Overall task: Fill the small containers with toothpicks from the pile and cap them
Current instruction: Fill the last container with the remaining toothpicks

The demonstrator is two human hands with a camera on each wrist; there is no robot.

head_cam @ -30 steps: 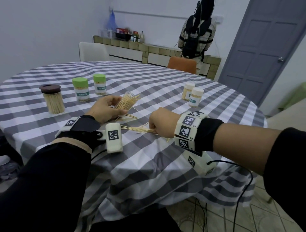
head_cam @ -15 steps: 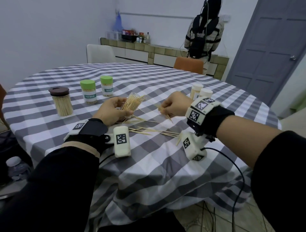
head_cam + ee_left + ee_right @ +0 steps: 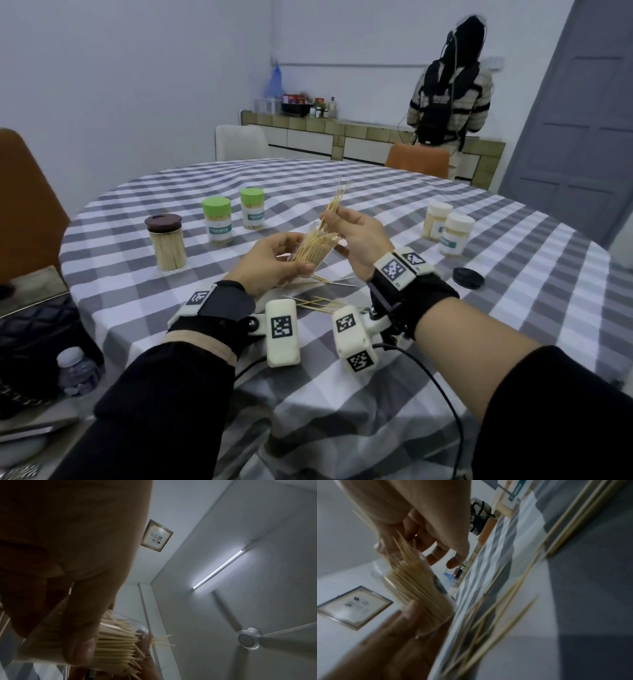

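My left hand (image 3: 274,260) grips a clear small container (image 3: 313,251) packed with toothpicks, tilted to the right above the table; the container (image 3: 115,641) also shows in the left wrist view. My right hand (image 3: 352,233) pinches a few toothpicks (image 3: 337,202) that point up, their lower ends at the container's mouth. In the right wrist view the container (image 3: 418,588) lies between both hands. Loose toothpicks (image 3: 318,301) lie on the checked cloth below my hands. A black lid (image 3: 468,277) rests on the table to the right.
A brown-lidded jar (image 3: 166,241), two green-capped containers (image 3: 216,221) and two white-capped ones (image 3: 454,234) stand on the round table (image 3: 513,308). A person (image 3: 448,99) stands at the back counter. A bag and a water bottle (image 3: 77,370) sit at the left.
My right hand rose from the pile with a pinch of toothpicks and came to the container's mouth. My left hand lifted the container off the table.
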